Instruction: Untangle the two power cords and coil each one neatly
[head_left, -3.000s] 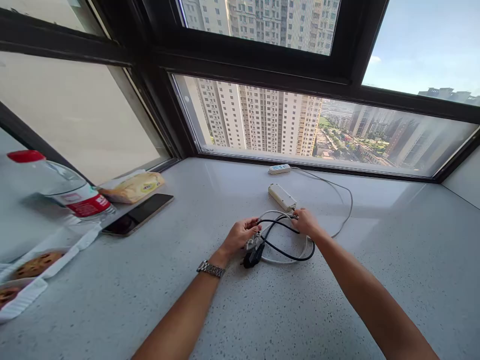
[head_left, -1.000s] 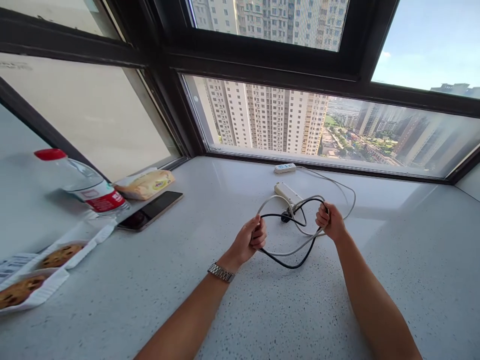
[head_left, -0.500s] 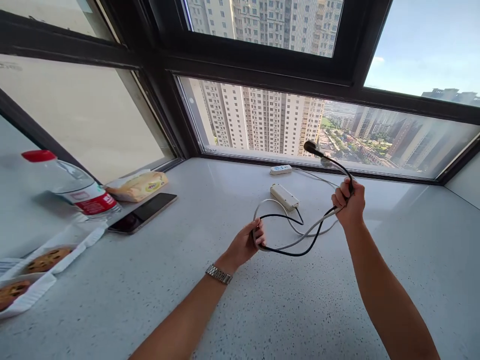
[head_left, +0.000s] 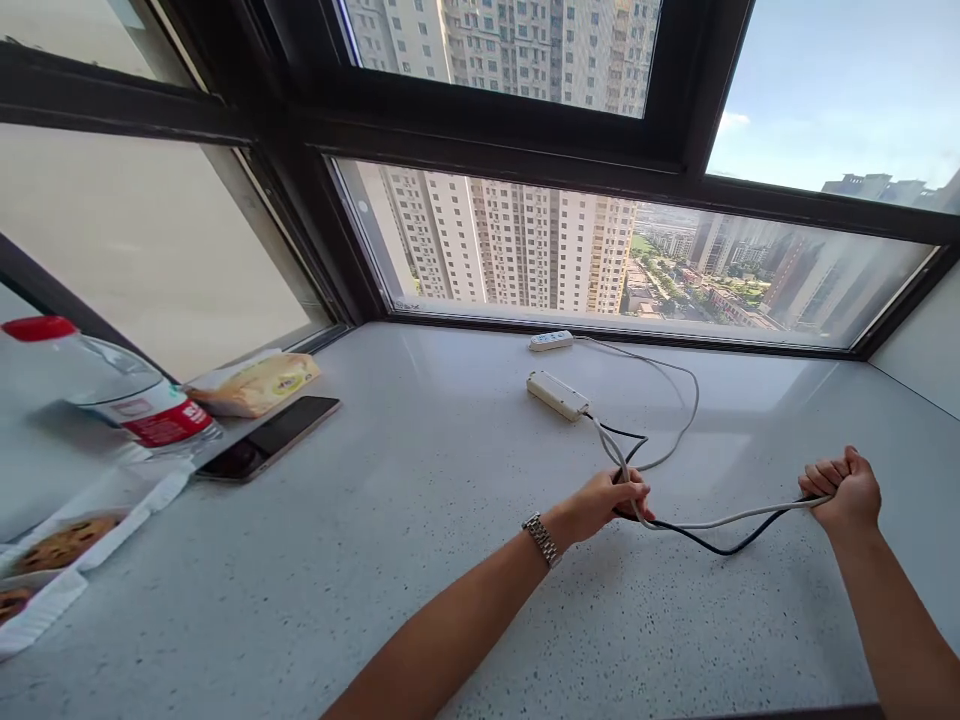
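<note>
My left hand (head_left: 609,501), with a metal watch on its wrist, is closed around a white cable (head_left: 731,519) and a black cable (head_left: 709,545) on the speckled grey counter (head_left: 420,560). My right hand (head_left: 844,490) is a fist gripping the same two cables farther right, low over the counter. Both cables stretch between my hands, the black one sagging. The white cable runs up from my left hand to a white power strip (head_left: 556,394).
A second white power strip (head_left: 551,341) lies by the window frame, its cord curving right. At the left are a phone (head_left: 266,439), a snack packet (head_left: 255,384), a lying water bottle (head_left: 105,385) and a tray of cookies (head_left: 52,555). Windows enclose the back.
My right hand has swung down from near the window to the counter at the right, pulling the cables out straight. My left hand has shifted right along them, and the loops are gone.
</note>
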